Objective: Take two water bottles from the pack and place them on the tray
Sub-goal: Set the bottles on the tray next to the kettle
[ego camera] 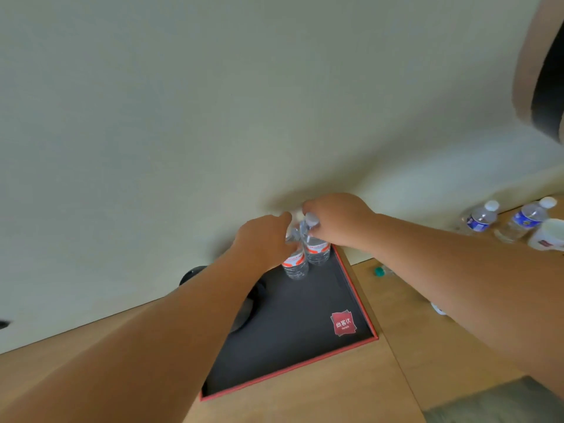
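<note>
A black tray [305, 340] with a red rim lies on the wooden table against the pale wall. Two small clear water bottles with red-and-white labels stand upright side by side in its far corner. My left hand [262, 239] grips the neck of the nearer bottle [295, 265]. My right hand [334, 216] is closed around the cap end of the farther bottle [318, 253]. Both bottles' bases look to be resting on the tray floor. The pack is out of view.
Two blue-labelled bottles [480, 221] [526, 219] and a white cup [549, 235] stand at the right by the wall. A small green cap [379, 271] lies on the table right of the tray. A red sticker [343, 323] marks the tray's near right corner.
</note>
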The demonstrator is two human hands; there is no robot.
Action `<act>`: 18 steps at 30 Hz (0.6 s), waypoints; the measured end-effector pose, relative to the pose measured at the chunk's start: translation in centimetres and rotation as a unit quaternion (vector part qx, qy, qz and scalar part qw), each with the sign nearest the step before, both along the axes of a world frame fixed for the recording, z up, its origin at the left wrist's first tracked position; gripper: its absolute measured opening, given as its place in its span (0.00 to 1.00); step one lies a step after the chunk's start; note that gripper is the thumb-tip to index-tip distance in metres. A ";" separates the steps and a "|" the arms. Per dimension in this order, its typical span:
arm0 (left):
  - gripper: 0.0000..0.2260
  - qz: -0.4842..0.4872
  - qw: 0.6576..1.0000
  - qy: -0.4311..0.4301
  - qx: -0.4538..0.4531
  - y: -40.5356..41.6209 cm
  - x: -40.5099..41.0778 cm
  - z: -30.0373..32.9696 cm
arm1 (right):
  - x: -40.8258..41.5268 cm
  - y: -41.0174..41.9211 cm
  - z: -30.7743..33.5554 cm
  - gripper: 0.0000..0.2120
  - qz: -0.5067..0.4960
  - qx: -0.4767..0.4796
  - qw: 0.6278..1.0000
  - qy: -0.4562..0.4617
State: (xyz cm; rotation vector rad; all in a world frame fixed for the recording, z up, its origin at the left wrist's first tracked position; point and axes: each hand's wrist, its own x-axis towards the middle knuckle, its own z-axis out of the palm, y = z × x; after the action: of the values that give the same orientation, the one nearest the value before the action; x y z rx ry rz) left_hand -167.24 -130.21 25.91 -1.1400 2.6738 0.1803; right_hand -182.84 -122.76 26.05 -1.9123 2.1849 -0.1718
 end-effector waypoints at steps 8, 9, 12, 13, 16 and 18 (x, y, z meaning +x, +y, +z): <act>0.16 -0.065 0.998 0.001 0.006 0.3 -0.3 -0.1 | 0.3 -0.9 0.0 0.07 0.013 0.042 0.999 -0.010; 0.16 -0.067 0.998 -0.001 0.001 0.4 -0.3 -0.1 | 0.2 -1.1 0.1 0.08 0.014 0.049 0.999 -0.006; 0.15 -0.068 0.998 -0.007 -0.011 0.2 -0.3 -0.4 | -0.1 -1.3 0.6 0.09 0.018 0.063 0.998 0.008; 0.15 -0.064 0.998 -0.002 -0.013 0.1 -0.4 -0.5 | -0.2 -1.3 0.8 0.07 0.017 0.064 0.998 0.012; 0.14 -0.041 0.999 0.017 -0.009 -0.1 -0.8 -0.8 | -0.4 -1.4 1.0 0.05 0.022 0.060 0.998 0.025; 0.13 -0.021 0.999 0.028 0.000 -0.4 -1.1 -1.1 | -0.5 -1.4 0.9 0.04 0.021 0.054 0.998 0.031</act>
State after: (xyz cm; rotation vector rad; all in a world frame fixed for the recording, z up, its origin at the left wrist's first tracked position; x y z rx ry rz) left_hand -168.32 -130.62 24.80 -1.0933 2.7441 0.2076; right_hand -183.35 -124.15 26.96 -1.9268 2.1430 0.0140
